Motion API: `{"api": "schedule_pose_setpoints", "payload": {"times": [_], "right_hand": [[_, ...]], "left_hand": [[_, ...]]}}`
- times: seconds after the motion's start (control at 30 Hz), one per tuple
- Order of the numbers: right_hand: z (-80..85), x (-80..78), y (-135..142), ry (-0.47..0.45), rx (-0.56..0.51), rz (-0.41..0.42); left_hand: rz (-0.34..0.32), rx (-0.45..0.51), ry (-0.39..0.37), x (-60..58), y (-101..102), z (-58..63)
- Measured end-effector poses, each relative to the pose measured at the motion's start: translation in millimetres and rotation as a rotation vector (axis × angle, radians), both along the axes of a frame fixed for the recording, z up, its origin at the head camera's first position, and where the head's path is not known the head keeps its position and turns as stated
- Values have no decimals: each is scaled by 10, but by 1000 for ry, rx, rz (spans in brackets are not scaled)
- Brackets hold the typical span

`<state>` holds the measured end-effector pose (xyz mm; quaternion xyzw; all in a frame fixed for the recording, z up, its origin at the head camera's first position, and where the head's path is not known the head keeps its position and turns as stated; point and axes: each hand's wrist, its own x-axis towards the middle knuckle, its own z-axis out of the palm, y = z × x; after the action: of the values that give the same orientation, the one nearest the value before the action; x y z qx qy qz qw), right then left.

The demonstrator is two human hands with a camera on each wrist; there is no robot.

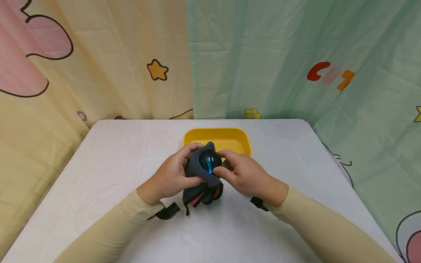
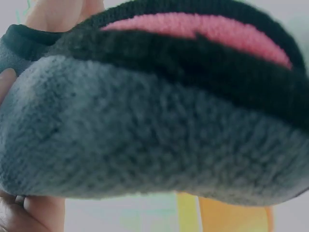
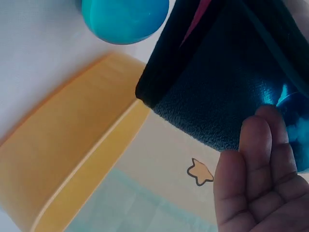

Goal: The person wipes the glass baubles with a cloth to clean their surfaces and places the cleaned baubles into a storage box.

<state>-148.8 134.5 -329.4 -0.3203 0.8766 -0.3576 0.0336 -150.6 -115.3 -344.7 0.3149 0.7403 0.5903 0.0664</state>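
Observation:
A dark grey fleece piece [image 1: 194,170] with black trim and pink lining is gripped in my left hand [image 1: 171,175], fingers over its far side and thumb across the near side. A shiny blue ball [image 1: 209,160] sits in its opening, partly covered by the cloth. Thumb and fingers of my right hand [image 1: 246,174] pinch the ball at its right side. In the left wrist view the fleece [image 2: 145,125] fills most of the picture. Several layered folds hang below the hands. The right wrist view shows a second shiny teal-blue rounded object [image 3: 125,19], cut off by the top edge.
A yellow tray [image 1: 245,140] stands just beyond the hands on the white-covered table [image 1: 131,146]. Behind the table hang printed curtains [image 1: 250,54], beige on the left and green on the right. Dark straps [image 1: 168,212] are at the wrists.

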Motion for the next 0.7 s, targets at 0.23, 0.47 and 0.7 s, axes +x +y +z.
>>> {"api": "schedule_pose_setpoints", "payload": {"times": [0.23,0.47,0.7], "right_hand": [[18,18,1,110,48,77],[52,27,28,396,215,70],[55,12,47,483,233,45]], "left_hand": [[10,14,28,-16,-40,-13],[-14,31,11,-20,-44,17],[-14,20,14,-17,-34,20]]}}
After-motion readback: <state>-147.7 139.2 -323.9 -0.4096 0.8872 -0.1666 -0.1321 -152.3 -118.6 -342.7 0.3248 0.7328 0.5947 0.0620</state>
